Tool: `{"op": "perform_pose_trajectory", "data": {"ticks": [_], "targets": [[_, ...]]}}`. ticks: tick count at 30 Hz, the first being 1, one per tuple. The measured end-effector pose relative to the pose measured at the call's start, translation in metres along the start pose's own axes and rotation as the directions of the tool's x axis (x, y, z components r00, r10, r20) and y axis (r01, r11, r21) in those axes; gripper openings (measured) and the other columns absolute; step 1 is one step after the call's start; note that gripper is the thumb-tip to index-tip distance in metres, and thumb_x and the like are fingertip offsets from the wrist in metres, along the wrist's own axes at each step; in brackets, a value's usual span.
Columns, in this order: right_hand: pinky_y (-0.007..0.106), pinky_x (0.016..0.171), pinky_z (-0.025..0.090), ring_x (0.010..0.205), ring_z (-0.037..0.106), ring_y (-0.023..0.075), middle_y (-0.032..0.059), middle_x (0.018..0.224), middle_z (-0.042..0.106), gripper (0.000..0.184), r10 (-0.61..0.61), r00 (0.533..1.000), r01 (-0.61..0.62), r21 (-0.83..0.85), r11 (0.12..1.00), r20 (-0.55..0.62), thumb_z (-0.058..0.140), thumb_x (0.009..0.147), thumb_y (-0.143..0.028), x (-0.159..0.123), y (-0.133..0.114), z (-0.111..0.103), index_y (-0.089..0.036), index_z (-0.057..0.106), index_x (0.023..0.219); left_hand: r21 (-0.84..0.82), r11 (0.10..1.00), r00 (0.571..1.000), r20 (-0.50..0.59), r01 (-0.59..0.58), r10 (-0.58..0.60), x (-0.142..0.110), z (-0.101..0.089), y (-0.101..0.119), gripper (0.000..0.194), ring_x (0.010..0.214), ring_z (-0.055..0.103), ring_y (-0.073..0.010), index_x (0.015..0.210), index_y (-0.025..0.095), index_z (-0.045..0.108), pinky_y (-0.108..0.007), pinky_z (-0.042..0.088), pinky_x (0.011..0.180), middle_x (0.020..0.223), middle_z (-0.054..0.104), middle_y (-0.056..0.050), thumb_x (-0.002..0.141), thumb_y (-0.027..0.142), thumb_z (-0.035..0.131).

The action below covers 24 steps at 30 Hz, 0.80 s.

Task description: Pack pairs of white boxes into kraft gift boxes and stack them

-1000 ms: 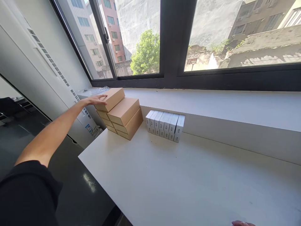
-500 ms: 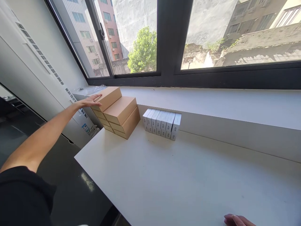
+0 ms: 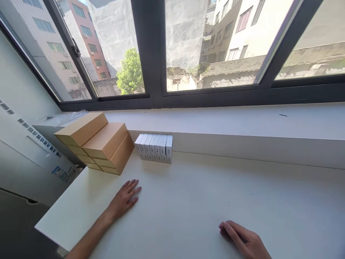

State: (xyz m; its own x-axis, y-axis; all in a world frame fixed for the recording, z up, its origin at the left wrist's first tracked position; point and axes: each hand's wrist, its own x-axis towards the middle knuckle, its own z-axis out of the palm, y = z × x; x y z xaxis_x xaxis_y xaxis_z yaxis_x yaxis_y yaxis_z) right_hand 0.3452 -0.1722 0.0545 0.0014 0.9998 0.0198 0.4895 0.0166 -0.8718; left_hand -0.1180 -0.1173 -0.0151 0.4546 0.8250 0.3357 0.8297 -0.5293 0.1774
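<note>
My left hand (image 3: 125, 198) lies over the white table (image 3: 183, 212) with its fingers spread and nothing in them. Just beyond it is a stack of brown cardboard boxes (image 3: 106, 138), one box higher on the left side. To the right of the stack, small white boxes (image 3: 154, 146) stand upright in two tight rows, one on top of the other, with dark print on their ends. My right hand (image 3: 241, 237) rests on the table at the lower right, thumb and fingers curled together, and no object shows in it.
A white ledge (image 3: 215, 122) runs along the back under dark-framed windows (image 3: 153, 97). Clear plastic wrap (image 3: 71, 117) lies on the ledge behind the brown boxes. A white appliance (image 3: 27, 154) with vents stands left of the table, whose left edge is in view.
My left hand has left the top brown box and come down to the table, nearer to me. My right hand shows more fully. The view has swung to the right; the boxes look unmoved.
</note>
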Motion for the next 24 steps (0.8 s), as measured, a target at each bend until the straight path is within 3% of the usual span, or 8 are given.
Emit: {"op": "perform_pose_trajectory", "data": {"ticks": [4, 10, 15, 20, 24], "targets": [[0.026, 0.064, 0.049, 0.066, 0.058, 0.0182, 0.0040, 0.067, 0.062, 0.053, 0.027, 0.997, -0.029, 0.022, 0.999, 0.076, 0.046, 0.090, -0.065, 0.000, 0.008, -0.003, -0.021, 0.063, 0.068, 0.038, 0.996, 0.996, -0.020, 0.086, -0.085, 0.003, 0.012, 0.006, 0.041, 0.133, 0.054, -0.0259, 0.136, 0.028, 0.058, -0.048, 0.049, 0.109, 0.145, 0.056, -0.008, 0.098, 0.039, 0.048], [0.027, 0.063, 0.046, 0.063, 0.055, 0.0160, 0.0033, 0.068, 0.062, 0.054, 0.017, 0.994, -0.016, -0.007, 1.000, 0.108, 0.037, 0.095, -0.062, -0.009, 0.009, -0.005, -0.019, 0.060, 0.072, 0.034, 0.999, 0.997, -0.077, 0.029, -0.026, -0.010, 0.025, -0.012, 0.041, 0.128, 0.058, -0.0268, 0.133, 0.031, 0.060, -0.048, 0.054, 0.103, 0.143, 0.058, -0.004, 0.095, 0.044, 0.053], [0.025, 0.060, 0.045, 0.061, 0.056, 0.0142, 0.0024, 0.068, 0.063, 0.054, -0.068, 0.992, 0.088, -0.196, 0.977, 0.109, 0.028, 0.101, -0.053, -0.015, 0.009, 0.000, -0.019, 0.060, 0.074, 0.073, 0.997, 0.995, -0.098, -0.004, 0.011, -0.015, 0.032, -0.010, 0.042, 0.127, 0.059, -0.0283, 0.133, 0.030, 0.060, -0.050, 0.054, 0.101, 0.143, 0.058, -0.005, 0.095, 0.045, 0.051], [0.025, 0.061, 0.039, 0.060, 0.051, 0.0138, -0.0003, 0.060, 0.056, 0.049, -0.102, 0.988, 0.136, -0.346, 0.929, 0.115, 0.030, 0.101, -0.048, -0.017, 0.016, 0.009, -0.021, 0.056, 0.069, 0.045, 0.999, 0.997, -0.070, -0.014, 0.017, -0.014, 0.025, 0.021, 0.037, 0.123, 0.058, -0.0286, 0.129, 0.031, 0.063, -0.047, 0.054, 0.098, 0.138, 0.059, -0.007, 0.094, 0.039, 0.055], [0.026, 0.059, 0.029, 0.055, 0.043, 0.0137, -0.0018, 0.052, 0.046, 0.046, -0.151, 0.983, 0.185, -0.499, 0.847, 0.107, 0.035, 0.099, -0.044, -0.014, 0.020, 0.022, -0.021, 0.045, 0.060, -0.064, 0.987, 0.989, -0.004, -0.149, 0.149, 0.003, 0.021, 0.064, 0.037, 0.117, 0.058, -0.0265, 0.129, 0.031, 0.060, -0.042, 0.054, 0.093, 0.132, 0.060, -0.008, 0.092, 0.034, 0.056]]}}
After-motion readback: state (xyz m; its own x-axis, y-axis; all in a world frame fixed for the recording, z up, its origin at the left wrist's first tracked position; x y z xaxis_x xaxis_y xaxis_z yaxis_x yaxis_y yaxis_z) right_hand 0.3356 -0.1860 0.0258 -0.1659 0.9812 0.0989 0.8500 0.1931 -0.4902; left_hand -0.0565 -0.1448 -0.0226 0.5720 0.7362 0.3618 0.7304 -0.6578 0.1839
